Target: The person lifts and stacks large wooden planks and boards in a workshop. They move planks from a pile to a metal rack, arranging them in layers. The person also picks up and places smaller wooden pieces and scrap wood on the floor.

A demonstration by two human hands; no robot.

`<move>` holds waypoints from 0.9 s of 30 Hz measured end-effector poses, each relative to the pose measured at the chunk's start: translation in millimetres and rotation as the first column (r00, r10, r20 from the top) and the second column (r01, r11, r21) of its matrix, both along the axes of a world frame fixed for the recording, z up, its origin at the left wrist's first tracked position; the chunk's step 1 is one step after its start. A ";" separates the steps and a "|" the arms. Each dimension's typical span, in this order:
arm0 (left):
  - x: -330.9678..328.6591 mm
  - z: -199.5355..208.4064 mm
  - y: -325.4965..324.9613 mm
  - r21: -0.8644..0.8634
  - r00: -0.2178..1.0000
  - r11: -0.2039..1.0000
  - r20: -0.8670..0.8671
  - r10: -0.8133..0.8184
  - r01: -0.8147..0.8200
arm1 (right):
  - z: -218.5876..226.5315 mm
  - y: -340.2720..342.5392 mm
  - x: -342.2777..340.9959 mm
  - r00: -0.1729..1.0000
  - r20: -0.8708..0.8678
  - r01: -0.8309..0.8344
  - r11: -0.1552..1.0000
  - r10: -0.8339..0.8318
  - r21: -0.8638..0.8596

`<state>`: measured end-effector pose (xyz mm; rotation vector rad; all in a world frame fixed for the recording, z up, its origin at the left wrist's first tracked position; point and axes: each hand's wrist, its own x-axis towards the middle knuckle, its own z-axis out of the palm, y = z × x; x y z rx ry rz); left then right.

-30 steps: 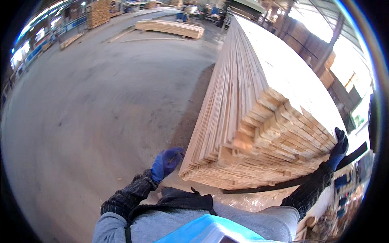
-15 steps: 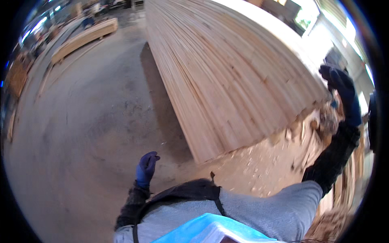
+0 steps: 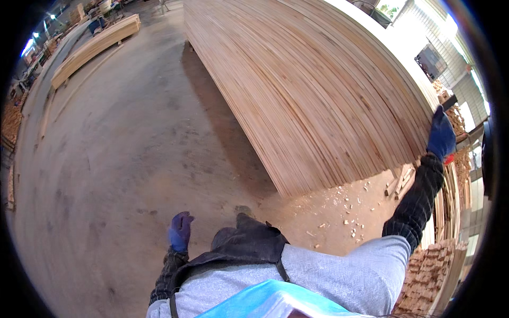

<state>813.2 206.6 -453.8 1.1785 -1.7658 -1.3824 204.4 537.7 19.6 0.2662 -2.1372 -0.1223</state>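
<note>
- Right hand (image 3: 441, 133) sits a bit lower in view than half a second ago, now at the stack's upper near corner; near end of the board stack (image 3: 313, 95) has also shifted right and up in view
- Stack location: right of centre, ahead of the person, long side face turned to the person
- Long axis: diagonal in view, far end up and left, near end down and right, pointing toward the person's right side
- Boards all run parallel to that axis; lines bow from the lens, near ends form a slightly ragged edge
- Right hand state: gloved, fingers together and reaching up to the corner; can't tell if it grips or just rests there
- Left hand (image 3: 181, 231): gloved, loosely half open, fingers a little curled, nothing visible in it, over the floor (image 3: 122, 175) and well apart from the stack
- Around: wood chips (image 3: 346, 222) and short sticks (image 3: 401, 183) on the floor below the near end
- Second, smaller lumber pile (image 3: 95, 50) at upper left, long axis running up and right in view
- Piled wood pieces (image 3: 424, 275) at lower right, beyond the right sleeve (image 3: 416, 204)
</note>
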 end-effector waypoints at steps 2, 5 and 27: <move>-36.7 13.2 -15.6 0.082 0.998 0.995 -0.050 -0.049 0.053 | -6.9 29.8 -18.6 0.988 -0.157 0.029 0.983 -0.001 0.181; -126.6 41.5 -69.7 -0.152 0.938 0.925 0.068 -0.341 0.348 | -15.1 71.3 -57.7 0.890 -0.383 0.428 0.745 -0.249 0.511; -27.4 -87.4 -611.8 0.753 0.808 0.623 -0.223 0.545 -0.211 | -243.0 -728.5 -121.3 0.113 -0.017 -0.325 0.021 0.993 -0.946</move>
